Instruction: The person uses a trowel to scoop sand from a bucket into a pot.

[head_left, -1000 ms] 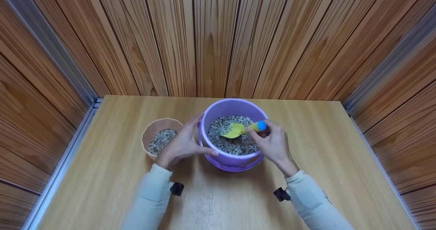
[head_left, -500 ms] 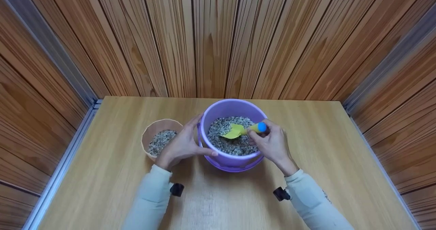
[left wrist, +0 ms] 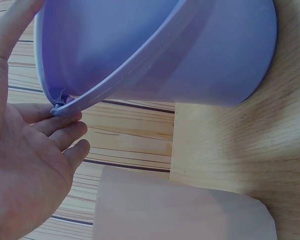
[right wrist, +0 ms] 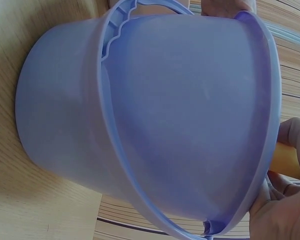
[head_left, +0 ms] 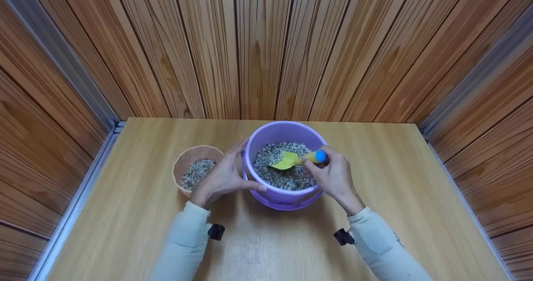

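Note:
A purple bucket (head_left: 285, 192) holds grey-speckled gravel (head_left: 283, 182). My left hand (head_left: 222, 176) holds the bucket's left side, its thumb along the near rim and its fingers at the rim farther back. Beside the handle joint, those fingertips (left wrist: 77, 150) are bent against the rim. With thumb and fingers, my right hand (head_left: 333, 174) pinches the handle of a small toy shovel (head_left: 287, 160), at the bucket's right rim. The shovel has a yellow-green blade over the gravel and a blue handle end. In the right wrist view only its yellow handle (right wrist: 286, 161) shows between the fingers.
Left of the bucket stands a peach-coloured faceted pot (head_left: 183, 160) with similar gravel inside, partly behind my left hand. Both containers are on a wooden table (head_left: 266, 247). Wood-panelled walls (head_left: 258, 48) rise at the back and sides. The bucket's bail handle (right wrist: 155, 212) hangs down.

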Available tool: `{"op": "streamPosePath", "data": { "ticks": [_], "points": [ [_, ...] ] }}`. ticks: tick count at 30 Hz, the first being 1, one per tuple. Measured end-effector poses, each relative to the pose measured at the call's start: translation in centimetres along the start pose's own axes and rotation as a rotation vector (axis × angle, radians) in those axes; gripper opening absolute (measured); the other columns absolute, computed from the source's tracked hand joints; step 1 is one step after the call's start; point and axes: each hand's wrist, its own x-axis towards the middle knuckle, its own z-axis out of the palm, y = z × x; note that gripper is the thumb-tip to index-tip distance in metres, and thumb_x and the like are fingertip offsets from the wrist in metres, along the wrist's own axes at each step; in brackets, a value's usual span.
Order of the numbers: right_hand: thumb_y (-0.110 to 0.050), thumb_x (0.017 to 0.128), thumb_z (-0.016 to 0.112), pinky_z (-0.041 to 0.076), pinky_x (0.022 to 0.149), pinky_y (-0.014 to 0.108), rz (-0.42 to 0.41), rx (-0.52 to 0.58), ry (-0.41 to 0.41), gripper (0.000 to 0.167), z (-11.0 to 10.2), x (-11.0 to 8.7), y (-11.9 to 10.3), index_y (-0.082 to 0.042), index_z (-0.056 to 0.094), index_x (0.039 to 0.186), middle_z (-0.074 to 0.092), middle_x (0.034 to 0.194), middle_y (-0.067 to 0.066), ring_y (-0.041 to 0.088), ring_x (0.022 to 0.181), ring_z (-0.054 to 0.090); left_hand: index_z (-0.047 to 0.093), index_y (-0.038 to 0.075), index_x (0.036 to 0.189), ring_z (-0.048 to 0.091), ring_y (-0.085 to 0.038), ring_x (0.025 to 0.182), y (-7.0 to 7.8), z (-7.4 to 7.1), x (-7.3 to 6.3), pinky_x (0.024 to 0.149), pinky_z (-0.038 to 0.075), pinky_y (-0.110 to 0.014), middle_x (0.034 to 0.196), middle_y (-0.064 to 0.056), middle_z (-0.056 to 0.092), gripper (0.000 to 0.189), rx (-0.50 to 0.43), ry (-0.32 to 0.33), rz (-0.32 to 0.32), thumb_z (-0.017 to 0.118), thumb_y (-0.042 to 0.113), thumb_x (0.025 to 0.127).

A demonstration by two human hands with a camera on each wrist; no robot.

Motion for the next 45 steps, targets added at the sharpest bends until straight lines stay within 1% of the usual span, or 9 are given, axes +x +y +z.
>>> {"op": "streamPosePath", "data": {
  "ticks": [4,9,12,18,23,28,35,39,45],
  "points": [
    [-0.007,0.091,0.077,0.063,0.062,0.040,-0.008,-0.009,0.003,0.013,0.00,0.00,0.06,0.001,0.067,0.093,0.074,0.090,0.014,0.039,0.070,0.073,0.024,0.019,0.163,0.020,-0.025,0.152,-0.09,0.02,0.03,0.124,0.009,-0.052,0.165,-0.004,0.027,0.139,-0.006,0.003,0.001,0.102,0.043,0.050],
    [-0.005,0.090,0.076,0.062,0.062,0.042,-0.015,0.005,0.004,0.012,0.00,0.08,0.21,0.002,0.066,0.089,0.074,0.087,0.015,0.040,0.069,0.073,0.024,0.019,0.163,0.020,-0.023,0.152,-0.08,0.06,0.11,0.124,0.008,-0.050,0.165,-0.002,0.027,0.140,-0.016,-0.001,-0.004,0.103,0.042,0.049],
    [-0.005,0.090,0.077,0.062,0.062,0.044,-0.002,0.004,0.002,0.013,0.00,0.19,0.25,0.002,0.066,0.088,0.074,0.085,0.015,0.040,0.069,0.073,0.024,0.017,0.162,0.020,-0.025,0.152,-0.12,0.05,0.17,0.124,0.009,-0.051,0.165,-0.005,0.026,0.140,0.010,0.000,0.008,0.102,0.043,0.049],
    [-0.005,0.090,0.077,0.062,0.063,0.046,0.010,-0.006,0.000,0.012,-0.03,0.28,0.18,0.001,0.066,0.090,0.074,0.084,0.014,0.040,0.070,0.073,0.025,0.017,0.162,0.019,-0.027,0.152,-0.11,0.01,0.20,0.123,0.012,-0.053,0.166,-0.006,0.025,0.139,0.041,0.010,-0.004,0.102,0.045,0.050],
    [-0.005,0.091,0.076,0.062,0.062,0.044,0.000,-0.010,0.000,0.012,0.01,0.25,0.12,0.001,0.066,0.091,0.074,0.086,0.016,0.041,0.070,0.073,0.024,0.019,0.162,0.019,-0.026,0.152,-0.16,0.02,0.21,0.123,0.011,-0.052,0.166,-0.005,0.024,0.140,0.031,0.009,-0.008,0.102,0.045,0.049],
    [-0.004,0.090,0.076,0.063,0.062,0.038,0.004,-0.007,0.011,0.013,0.10,0.27,0.08,0.002,0.065,0.090,0.073,0.088,0.017,0.038,0.072,0.074,0.025,0.018,0.162,0.019,-0.026,0.152,-0.14,0.04,0.21,0.123,0.010,-0.053,0.166,-0.004,0.025,0.140,0.010,0.010,-0.002,0.103,0.042,0.049],
    [0.000,0.090,0.074,0.063,0.064,0.041,0.020,0.069,0.023,0.010,0.11,0.34,0.11,0.005,0.065,0.093,0.072,0.089,0.021,0.041,0.073,0.074,0.026,0.017,0.162,0.020,-0.026,0.152,-0.09,0.04,0.25,0.123,0.011,-0.053,0.165,-0.004,0.026,0.140,0.024,0.013,0.006,0.102,0.045,0.048],
    [0.002,0.091,0.072,0.063,0.063,0.037,0.026,0.116,0.021,0.009,0.04,0.38,0.27,0.006,0.065,0.094,0.072,0.089,0.022,0.041,0.073,0.074,0.025,0.020,0.162,0.018,-0.023,0.152,-0.03,0.01,0.20,0.123,0.010,-0.052,0.166,-0.001,0.025,0.140,0.017,0.010,-0.005,0.102,0.047,0.048],
    [0.002,0.092,0.072,0.063,0.064,0.036,0.023,0.162,0.008,0.009,-0.21,0.20,0.24,0.008,0.064,0.093,0.073,0.088,0.023,0.037,0.071,0.074,0.026,0.018,0.162,0.021,-0.026,0.152,-0.10,-0.07,0.07,0.123,0.013,-0.053,0.165,-0.006,0.026,0.137,0.065,0.007,0.034,0.101,0.048,0.052]
  ]
}}
